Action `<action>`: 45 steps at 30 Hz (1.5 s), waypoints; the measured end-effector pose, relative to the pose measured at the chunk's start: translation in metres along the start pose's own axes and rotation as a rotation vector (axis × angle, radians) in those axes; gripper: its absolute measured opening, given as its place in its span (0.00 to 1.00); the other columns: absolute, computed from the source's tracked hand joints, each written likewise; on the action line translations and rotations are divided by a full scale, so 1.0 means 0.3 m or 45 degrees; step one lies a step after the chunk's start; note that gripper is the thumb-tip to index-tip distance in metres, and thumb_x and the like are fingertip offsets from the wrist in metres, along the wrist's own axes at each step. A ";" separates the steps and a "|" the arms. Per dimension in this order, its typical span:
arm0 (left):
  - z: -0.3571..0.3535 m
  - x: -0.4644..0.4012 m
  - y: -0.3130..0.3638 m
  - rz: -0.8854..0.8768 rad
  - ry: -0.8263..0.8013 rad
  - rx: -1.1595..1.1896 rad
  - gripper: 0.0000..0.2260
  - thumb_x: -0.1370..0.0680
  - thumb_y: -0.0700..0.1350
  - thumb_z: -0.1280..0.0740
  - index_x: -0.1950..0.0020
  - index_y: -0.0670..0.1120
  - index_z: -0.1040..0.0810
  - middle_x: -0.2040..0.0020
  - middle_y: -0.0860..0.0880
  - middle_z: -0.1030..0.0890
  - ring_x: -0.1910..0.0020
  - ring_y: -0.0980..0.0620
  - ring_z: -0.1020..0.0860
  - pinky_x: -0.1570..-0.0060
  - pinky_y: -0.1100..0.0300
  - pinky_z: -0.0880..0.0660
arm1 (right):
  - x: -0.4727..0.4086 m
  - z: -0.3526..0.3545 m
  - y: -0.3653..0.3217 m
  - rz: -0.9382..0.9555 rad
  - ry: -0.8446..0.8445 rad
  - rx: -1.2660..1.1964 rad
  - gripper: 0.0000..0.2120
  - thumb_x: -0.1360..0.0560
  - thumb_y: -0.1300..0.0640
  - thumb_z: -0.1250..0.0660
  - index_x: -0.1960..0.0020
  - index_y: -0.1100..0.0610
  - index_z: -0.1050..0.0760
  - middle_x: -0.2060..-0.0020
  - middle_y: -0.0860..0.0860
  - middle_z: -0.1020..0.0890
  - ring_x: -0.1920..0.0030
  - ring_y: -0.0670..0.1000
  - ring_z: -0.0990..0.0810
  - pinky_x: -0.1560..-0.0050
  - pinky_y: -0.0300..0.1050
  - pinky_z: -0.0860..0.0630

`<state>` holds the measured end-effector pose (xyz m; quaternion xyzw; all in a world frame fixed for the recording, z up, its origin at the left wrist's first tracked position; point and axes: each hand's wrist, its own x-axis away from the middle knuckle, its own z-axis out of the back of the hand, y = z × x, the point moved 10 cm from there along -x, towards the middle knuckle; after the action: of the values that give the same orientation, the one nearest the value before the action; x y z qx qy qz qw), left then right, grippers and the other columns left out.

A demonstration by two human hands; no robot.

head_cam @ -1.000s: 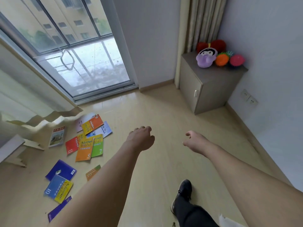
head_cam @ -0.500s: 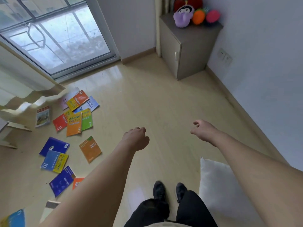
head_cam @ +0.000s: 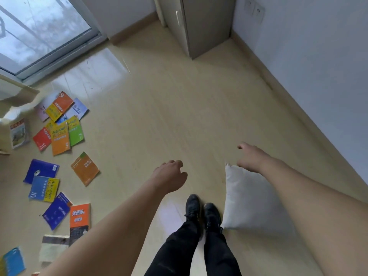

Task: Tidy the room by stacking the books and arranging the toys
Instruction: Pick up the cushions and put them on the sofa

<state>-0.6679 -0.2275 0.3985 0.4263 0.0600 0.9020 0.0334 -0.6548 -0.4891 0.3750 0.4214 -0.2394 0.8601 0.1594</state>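
Observation:
Several colourful books lie scattered flat on the wooden floor at the left: an orange book (head_cam: 60, 139), a green one (head_cam: 75, 131), another orange one (head_cam: 85, 168), a blue one (head_cam: 41, 170), a blue-and-yellow one (head_cam: 44, 188) and an orange-and-white one (head_cam: 79, 218). My left hand (head_cam: 169, 177) hangs in the air over bare floor, fingers loosely curled, holding nothing. My right hand (head_cam: 250, 157) is stretched forward over the top corner of a white pillow (head_cam: 251, 200), empty, fingers relaxed. No toys are in view.
A grey cabinet (head_cam: 199, 24) stands against the far wall beside a white wall with sockets (head_cam: 253, 9). A glass sliding door (head_cam: 39, 32) is at the far left. My two black shoes (head_cam: 201, 211) stand on the floor next to the pillow.
The view has tilted further down: the toys on the cabinet top have left the frame, and more books and the pillow show. Both hands stay empty, lower in view.

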 end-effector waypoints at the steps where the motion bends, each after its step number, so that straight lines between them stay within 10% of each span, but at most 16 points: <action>1: -0.071 -0.069 0.008 0.015 -0.036 0.012 0.23 0.18 0.54 0.42 0.24 0.48 0.34 0.28 0.46 0.29 0.29 0.44 0.31 0.33 0.51 0.32 | -0.079 -0.045 0.036 0.003 -0.031 0.063 0.32 0.28 0.58 0.39 0.24 0.52 0.40 0.29 0.55 0.32 0.33 0.59 0.29 0.35 0.52 0.30; 16: -1.223 -1.283 0.032 -0.016 -0.357 -0.070 0.22 0.18 0.51 0.42 0.25 0.45 0.34 0.29 0.44 0.29 0.31 0.41 0.31 0.32 0.47 0.31 | -1.388 -0.995 0.687 -0.106 -0.285 0.642 0.54 0.34 0.40 0.27 0.21 0.52 0.56 0.23 0.53 0.45 0.23 0.58 0.45 0.24 0.60 0.50; 21: -1.308 -1.357 -0.011 -0.020 -0.386 -0.101 0.21 0.18 0.51 0.43 0.26 0.46 0.34 0.29 0.44 0.29 0.30 0.42 0.32 0.32 0.47 0.32 | -1.470 -1.032 0.637 0.098 -0.169 0.692 0.26 0.28 0.40 0.33 0.34 0.49 0.31 0.35 0.52 0.24 0.35 0.56 0.26 0.37 0.50 0.30; 35: -0.385 -0.687 -0.166 0.084 -0.015 0.040 0.26 0.19 0.54 0.38 0.23 0.48 0.36 0.26 0.47 0.31 0.29 0.44 0.32 0.32 0.51 0.32 | -0.701 -0.395 0.016 0.229 0.014 0.055 0.21 0.27 0.41 0.32 0.38 0.51 0.25 0.42 0.53 0.18 0.41 0.57 0.21 0.46 0.46 0.27; 45: 0.422 0.243 -0.509 0.178 0.621 0.156 0.58 0.36 0.69 0.25 0.18 0.54 0.58 0.18 0.50 0.56 0.20 0.45 0.48 0.25 0.42 0.40 | 0.313 0.183 -0.871 0.698 0.094 -0.593 0.13 0.29 0.56 0.25 0.45 0.57 0.19 0.55 0.50 0.16 0.54 0.49 0.18 0.52 0.40 0.25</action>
<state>-0.6149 -0.0580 0.5131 0.2004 0.0912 0.9729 -0.0704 -0.5505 -0.2942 0.5519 0.2625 -0.5270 0.8079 0.0232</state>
